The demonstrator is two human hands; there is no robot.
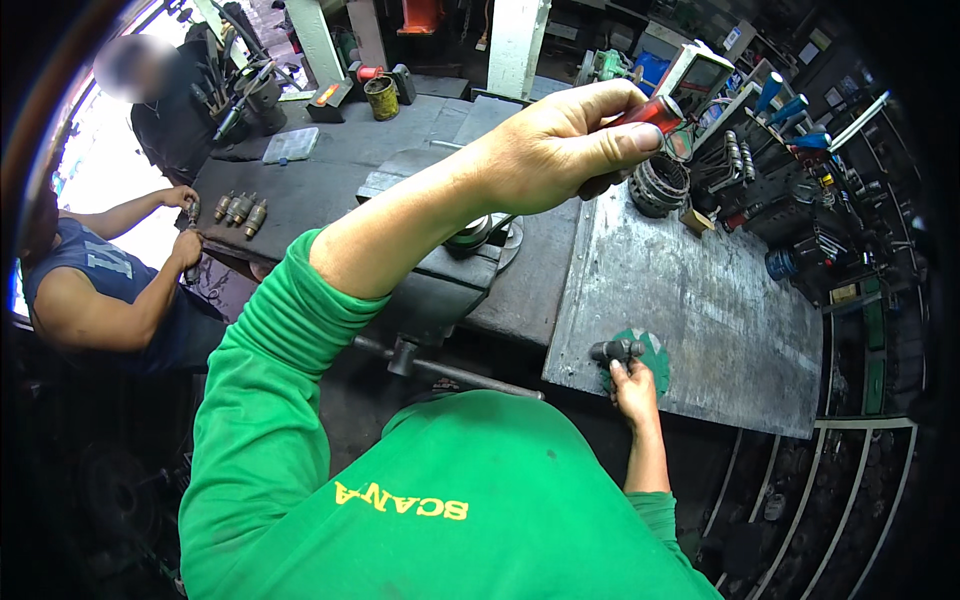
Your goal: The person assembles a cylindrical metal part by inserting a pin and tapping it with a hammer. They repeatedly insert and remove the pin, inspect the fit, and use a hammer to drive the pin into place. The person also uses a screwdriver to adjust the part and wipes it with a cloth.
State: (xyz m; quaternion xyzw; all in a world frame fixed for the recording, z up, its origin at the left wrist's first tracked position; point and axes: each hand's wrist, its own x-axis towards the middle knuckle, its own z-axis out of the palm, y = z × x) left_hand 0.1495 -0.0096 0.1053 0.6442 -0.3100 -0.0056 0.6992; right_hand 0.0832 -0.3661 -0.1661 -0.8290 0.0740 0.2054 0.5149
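My left hand is raised over the bench, its fingers closed round a short, shiny red cylinder. One end of the cylinder shows past the thumb; the rest is hidden in the fist. Lower down at the right, my right hand grips a dark, roughly cylindrical metal part near the front edge of the metal-topped bench. Under and beside that part lies a jagged-edged green piece, perhaps cloth. Beneath my left forearm stands a bench vise, partly covered by the arm.
At the left, a person in a blue sleeveless shirt holds a metal part beside several similar parts. Another person stands behind. A ribbed metal ring, screwdrivers and a yellowish can stand toward the back.
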